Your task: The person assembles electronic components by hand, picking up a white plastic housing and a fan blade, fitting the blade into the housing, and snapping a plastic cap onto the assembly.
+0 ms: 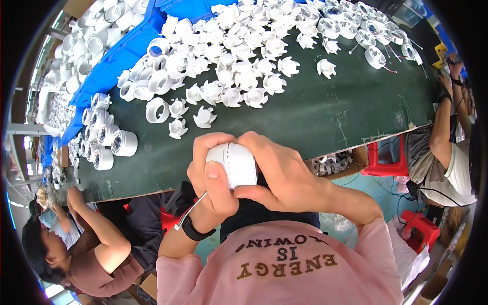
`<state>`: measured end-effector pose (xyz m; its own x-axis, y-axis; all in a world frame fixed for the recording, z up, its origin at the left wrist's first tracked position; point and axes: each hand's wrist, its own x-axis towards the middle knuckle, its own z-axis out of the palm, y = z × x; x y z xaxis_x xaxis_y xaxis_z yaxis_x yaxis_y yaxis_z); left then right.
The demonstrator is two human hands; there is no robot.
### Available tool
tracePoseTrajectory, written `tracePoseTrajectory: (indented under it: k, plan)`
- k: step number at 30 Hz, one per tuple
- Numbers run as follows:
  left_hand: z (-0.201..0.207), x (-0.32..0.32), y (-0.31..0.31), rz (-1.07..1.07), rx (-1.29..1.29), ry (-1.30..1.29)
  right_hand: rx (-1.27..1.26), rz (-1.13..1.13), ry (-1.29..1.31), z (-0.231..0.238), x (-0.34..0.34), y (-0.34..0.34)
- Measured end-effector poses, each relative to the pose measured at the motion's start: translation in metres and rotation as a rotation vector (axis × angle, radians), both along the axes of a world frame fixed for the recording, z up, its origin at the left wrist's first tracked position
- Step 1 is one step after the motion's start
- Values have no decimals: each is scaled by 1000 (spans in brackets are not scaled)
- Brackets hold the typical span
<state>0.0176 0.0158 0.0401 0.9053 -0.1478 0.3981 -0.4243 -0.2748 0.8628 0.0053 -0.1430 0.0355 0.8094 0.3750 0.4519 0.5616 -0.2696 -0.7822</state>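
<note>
A white rounded plastic housing with a seam around it and small dark slots is held between both hands, just off the table's near edge. My left hand grips its left side, thumb pressed on the front. On its other side, my right hand closes around it with thumb below and fingers above. Thin wires with a small white connector hang down past my left wrist. Beyond my hands, white bladed fan wheels and white rings lie on the green table.
Several white cylinders are grouped at the table's left. Wired round parts lie far right. Blue bins border the back left. A person sits at left, another person at right. A red stool stands right.
</note>
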Motion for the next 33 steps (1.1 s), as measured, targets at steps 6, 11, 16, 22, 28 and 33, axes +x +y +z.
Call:
tracePoseTrajectory:
  k: [6,11,16,22,28,33]
  plan:
    - [6,0,8,-54,-20,102,3,64,29,2,6,0]
    - [2,18,9,26,-239,528,11,-48,32,2,16,7]
    - [14,39,7,-6,-658,823,-161,-163,-94,13,17,2]
    - [41,30,-5,-448,-63,584,-60,-255,3,12,39,-17]
    - [36,109,21,-373,290,236,513,-102,560,11,85,-38]
    - [27,262,101,318,408,-296,827,-33,707,10,99,-54]
